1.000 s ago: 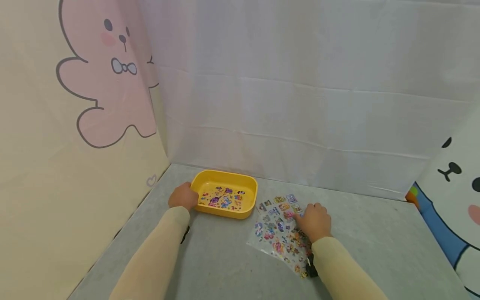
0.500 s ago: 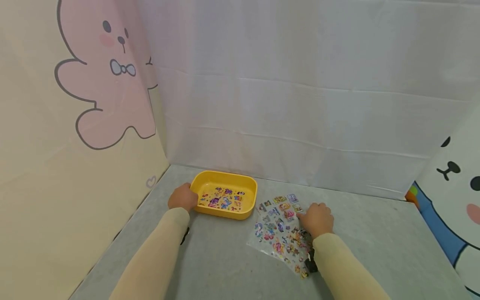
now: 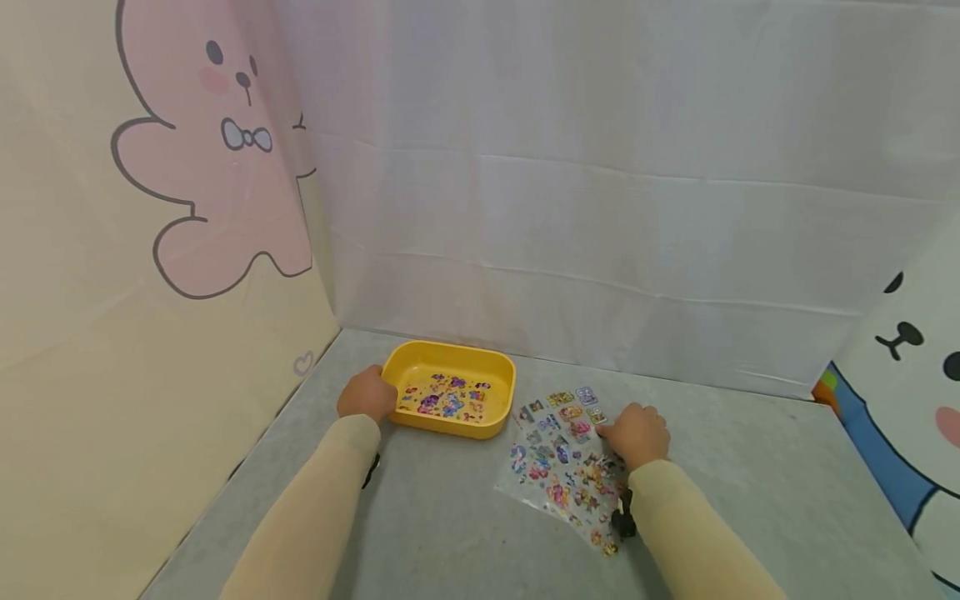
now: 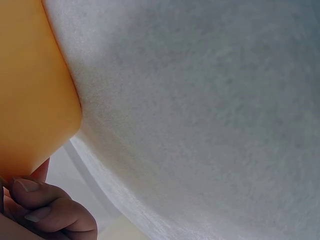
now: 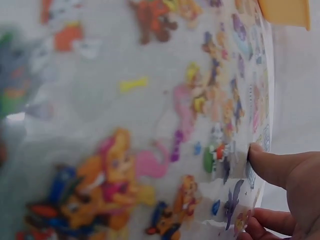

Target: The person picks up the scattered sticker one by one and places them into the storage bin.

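Note:
A shallow yellow tray (image 3: 491, 425) sits toward the back left, with colourful cartoon stickers (image 3: 452, 406) lying on its floor. My left hand (image 3: 367, 393) grips the tray's left end; in the left wrist view its curled fingers (image 4: 57, 212) are at the tray wall (image 4: 35, 95). To the right of the tray lie clear sticker sheets (image 3: 551, 458), printed with many small cartoon figures and seemingly overlapping. My right hand (image 3: 637, 437) pinches their right edge. Up close, the thumb (image 5: 275, 164) lies on the sheet's face and the other fingers (image 5: 270, 221) are at its edge, partly hidden.
The grey table (image 3: 465, 525) meets a white cloth wall (image 3: 562, 208) behind the tray. A cream wall with a pink bear (image 3: 232, 167) stands on the left, and a printed white bear panel (image 3: 900, 383) on the right.
My right hand has shifted slightly right and away from me along the sheets' edge, uncovering a little more of the stickers. The left hand and the tray stay put.

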Demonstrator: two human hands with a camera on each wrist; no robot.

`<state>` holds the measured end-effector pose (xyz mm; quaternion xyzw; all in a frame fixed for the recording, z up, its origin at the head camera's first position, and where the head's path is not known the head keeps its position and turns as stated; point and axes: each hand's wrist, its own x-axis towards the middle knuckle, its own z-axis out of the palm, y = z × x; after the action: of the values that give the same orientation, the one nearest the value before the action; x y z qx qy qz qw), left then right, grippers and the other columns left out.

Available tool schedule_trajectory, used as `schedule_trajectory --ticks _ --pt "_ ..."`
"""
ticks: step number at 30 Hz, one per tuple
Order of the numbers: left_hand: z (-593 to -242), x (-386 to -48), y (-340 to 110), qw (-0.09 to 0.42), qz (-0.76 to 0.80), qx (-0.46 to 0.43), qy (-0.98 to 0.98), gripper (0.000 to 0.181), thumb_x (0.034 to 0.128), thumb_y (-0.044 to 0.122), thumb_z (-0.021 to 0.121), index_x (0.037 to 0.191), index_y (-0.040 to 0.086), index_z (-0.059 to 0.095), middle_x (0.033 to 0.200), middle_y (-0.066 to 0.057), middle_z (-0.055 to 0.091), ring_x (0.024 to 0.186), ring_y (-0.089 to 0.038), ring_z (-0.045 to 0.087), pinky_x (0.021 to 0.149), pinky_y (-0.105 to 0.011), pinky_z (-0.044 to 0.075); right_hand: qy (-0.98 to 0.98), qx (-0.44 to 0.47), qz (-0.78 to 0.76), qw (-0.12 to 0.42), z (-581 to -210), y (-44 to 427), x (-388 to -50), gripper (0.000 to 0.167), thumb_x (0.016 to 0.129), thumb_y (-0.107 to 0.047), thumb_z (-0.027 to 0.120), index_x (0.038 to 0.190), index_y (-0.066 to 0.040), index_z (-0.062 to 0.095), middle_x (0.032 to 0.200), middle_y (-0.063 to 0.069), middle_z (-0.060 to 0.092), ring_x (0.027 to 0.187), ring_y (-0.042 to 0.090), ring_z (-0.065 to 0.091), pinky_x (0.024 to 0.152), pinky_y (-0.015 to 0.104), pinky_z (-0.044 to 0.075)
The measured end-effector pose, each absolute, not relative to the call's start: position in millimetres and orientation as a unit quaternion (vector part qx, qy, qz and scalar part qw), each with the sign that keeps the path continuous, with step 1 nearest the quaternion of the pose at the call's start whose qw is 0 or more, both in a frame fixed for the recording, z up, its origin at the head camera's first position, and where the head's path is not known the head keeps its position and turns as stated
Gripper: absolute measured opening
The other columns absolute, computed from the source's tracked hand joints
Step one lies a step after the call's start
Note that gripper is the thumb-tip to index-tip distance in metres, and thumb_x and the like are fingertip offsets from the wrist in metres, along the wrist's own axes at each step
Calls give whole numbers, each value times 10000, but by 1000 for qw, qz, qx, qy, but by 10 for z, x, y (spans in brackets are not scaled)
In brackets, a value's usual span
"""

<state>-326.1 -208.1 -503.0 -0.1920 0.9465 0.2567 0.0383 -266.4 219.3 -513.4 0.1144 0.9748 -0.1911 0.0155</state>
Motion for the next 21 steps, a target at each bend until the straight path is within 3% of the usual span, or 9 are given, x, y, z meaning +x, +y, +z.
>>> schedule_trajectory --ticks 7,12,16,21 --pt "-5025 -3264 -2100 36 256 -188 948 534 962 150 537 1469 -15 508 1304 -236 643 1010 -348 618 964 -558 502 967 116 -225 36 -5153 2262 -2724 381 876 -320 811 680 -34 653 779 199 646 702 364 627 612 524 534" --pt "-5018 -3265 -2100 36 253 -186 949 527 952 150 536 1453 -12 526 1282 -228 654 996 -343 618 954 -552 507 962 114 -246 42 -5153 2308 -2753 387 879 -281 809 637 -64 598 742 154 654 675 326 624 581 473 511" --pt "-5008 -3258 -2094 39 258 -186 947 531 953 147 542 1457 -17 520 1288 -233 649 997 -347 614 960 -556 503 952 116 -278 51 -5173 2356 -2776 446 870 -237 804 581 -126 482 613 40 540 575 226 495 535 380 415" --pt "-5007 -3251 -2092 40 255 -186 948 533 950 146 539 1456 -20 518 1280 -234 652 986 -347 616 954 -553 508 945 109 -305 56 -5180 2415 -2816 449 861 -183 790 600 -144 426 591 -22 386 558 178 364 530 334 336"
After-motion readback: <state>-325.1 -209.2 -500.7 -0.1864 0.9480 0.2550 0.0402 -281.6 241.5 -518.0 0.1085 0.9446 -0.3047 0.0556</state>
